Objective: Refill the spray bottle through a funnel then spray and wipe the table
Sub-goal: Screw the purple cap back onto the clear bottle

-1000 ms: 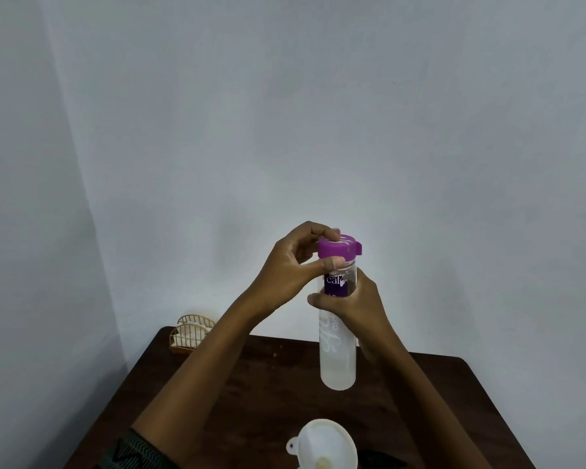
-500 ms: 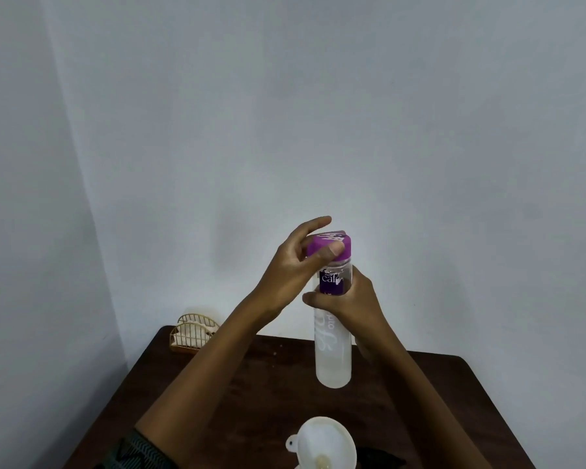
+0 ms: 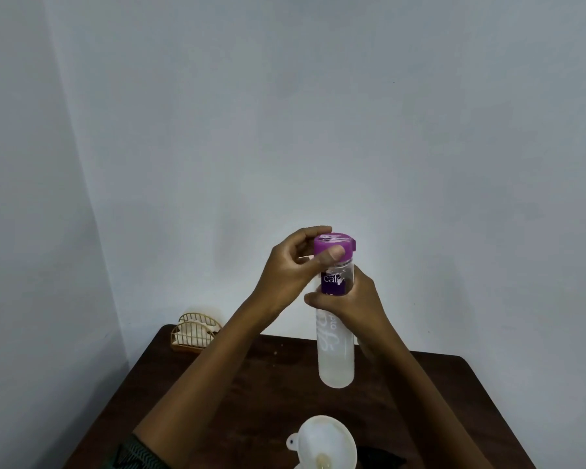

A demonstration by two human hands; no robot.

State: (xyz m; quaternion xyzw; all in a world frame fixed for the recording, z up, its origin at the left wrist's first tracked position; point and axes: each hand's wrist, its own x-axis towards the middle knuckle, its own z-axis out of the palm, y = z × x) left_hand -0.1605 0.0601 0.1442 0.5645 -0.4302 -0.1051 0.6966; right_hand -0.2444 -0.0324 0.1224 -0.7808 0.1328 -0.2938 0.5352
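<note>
I hold a clear water bottle (image 3: 335, 353) upright in the air above the dark wooden table (image 3: 257, 394). My right hand (image 3: 349, 302) grips its upper body just under the purple label. My left hand (image 3: 291, 269) is closed around the purple cap (image 3: 335, 247), thumb on the front and fingers behind. A white funnel (image 3: 323, 441) stands near the bottom edge of the view; what it sits in is cut off.
A gold wire holder with a pale cloth or napkins (image 3: 195, 331) stands at the table's back left corner, against the white walls. Something dark (image 3: 379, 458) lies right of the funnel at the bottom edge.
My left hand's fingers opened off the cap and have closed round it again, and the cap's tab has swung back to the right. The bottle stays held at nearly the same height.
</note>
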